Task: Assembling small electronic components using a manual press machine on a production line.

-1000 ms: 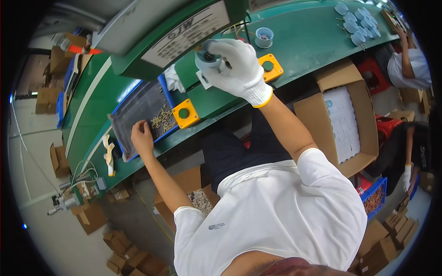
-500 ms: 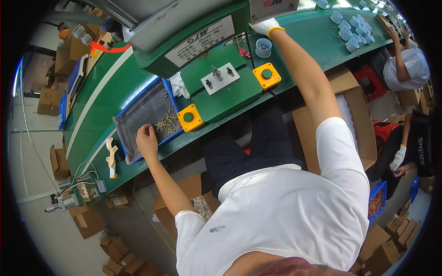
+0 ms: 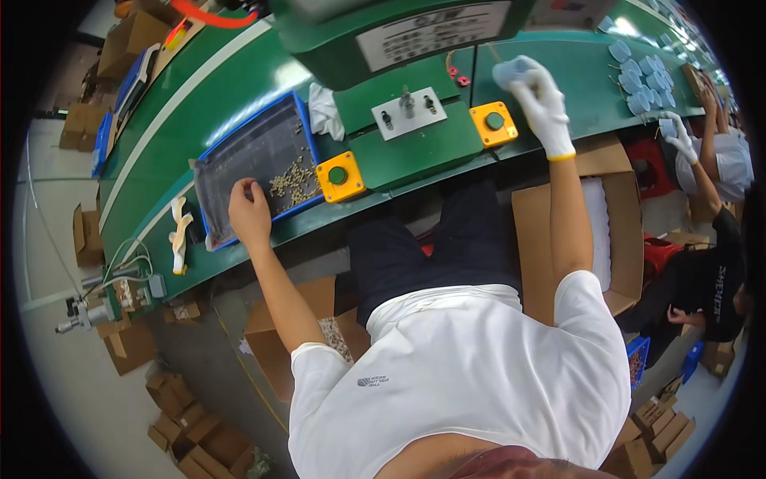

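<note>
My right hand (image 3: pixel 546 112), in a white glove with a yellow cuff, grips a small light-blue cup (image 3: pixel 513 72) above the bench, right of the press. The cup is slightly blurred. My bare left hand (image 3: pixel 250 211) hovers over the near side of a blue-rimmed tray (image 3: pixel 231 172), fingers curled together; whatever they may hold is hidden. Small brass-coloured parts (image 3: pixel 294 182) lie heaped at the tray's right. Between my hands stands the green press (image 3: pixel 415 156), with a metal fixture plate (image 3: pixel 408 113) on its base and yellow-boxed green buttons (image 3: pixel 341 177) on either side.
A white cloth (image 3: pixel 325 112) lies beside the press, small red pieces (image 3: pixel 458 77) behind it. A cream glove (image 3: pixel 180 235) rests left of the tray. Several blue cups (image 3: pixel 642 80) stand at far right near co-workers. An open carton (image 3: pixel 538 231) sits below my right arm.
My right hand has come back from behind the press head toward me and now holds the blue cup that stood on the bench. My left hand stays over the tray. The view has shifted slightly.
</note>
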A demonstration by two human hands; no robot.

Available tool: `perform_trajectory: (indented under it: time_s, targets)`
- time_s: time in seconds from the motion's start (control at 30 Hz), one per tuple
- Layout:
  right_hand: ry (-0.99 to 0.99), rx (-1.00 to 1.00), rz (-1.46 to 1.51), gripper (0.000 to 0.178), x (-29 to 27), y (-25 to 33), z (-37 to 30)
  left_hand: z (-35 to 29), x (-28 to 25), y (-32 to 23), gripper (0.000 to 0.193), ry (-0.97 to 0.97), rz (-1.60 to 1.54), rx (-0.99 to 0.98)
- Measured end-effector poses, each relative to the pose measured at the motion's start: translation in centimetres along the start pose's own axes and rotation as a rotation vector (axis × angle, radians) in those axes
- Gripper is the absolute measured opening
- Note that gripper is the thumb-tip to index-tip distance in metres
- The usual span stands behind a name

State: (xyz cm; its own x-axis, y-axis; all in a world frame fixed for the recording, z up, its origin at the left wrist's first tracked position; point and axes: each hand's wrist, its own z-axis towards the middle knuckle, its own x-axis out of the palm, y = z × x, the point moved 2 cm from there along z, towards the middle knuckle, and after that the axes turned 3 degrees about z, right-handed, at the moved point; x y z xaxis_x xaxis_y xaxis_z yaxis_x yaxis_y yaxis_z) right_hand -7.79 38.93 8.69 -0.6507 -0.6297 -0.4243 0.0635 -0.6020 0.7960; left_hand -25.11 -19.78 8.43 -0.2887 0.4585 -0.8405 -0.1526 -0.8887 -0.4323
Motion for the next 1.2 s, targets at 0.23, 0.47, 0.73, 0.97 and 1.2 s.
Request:
perform_trajectory:
  time_s: [0.23,0.47,0.73,0.97,1.2]
  targets:
    - [-0.166,-0.329,0.491,0.086,7.7,15.9,-5.2,0.1,0.3,0.7,0.018,0.006,-0.044,-0.006]
    - [-0.185,-0.494,0.092,0.066,11.0,18.6,-3.4,0.2,0.7,0.6,0.017,-0.018,-0.172,0.002]
    - [-0.145,-0.466,0.087,0.064,11.4,18.6,-2.8,0.2,0.8,1.4,0.022,-0.035,-0.127,0.01]
    - [-0.103,-0.431,0.009,0.066,11.1,19.2,-2.2,0.1,0.6,0.7,0.022,-0.046,-0.085,0.013]
    - [-0.343,-0.468,0.131,0.05,8.0,17.2,-5.2,-0.7,0.1,0.7,0.019,-0.122,-0.139,0.028]
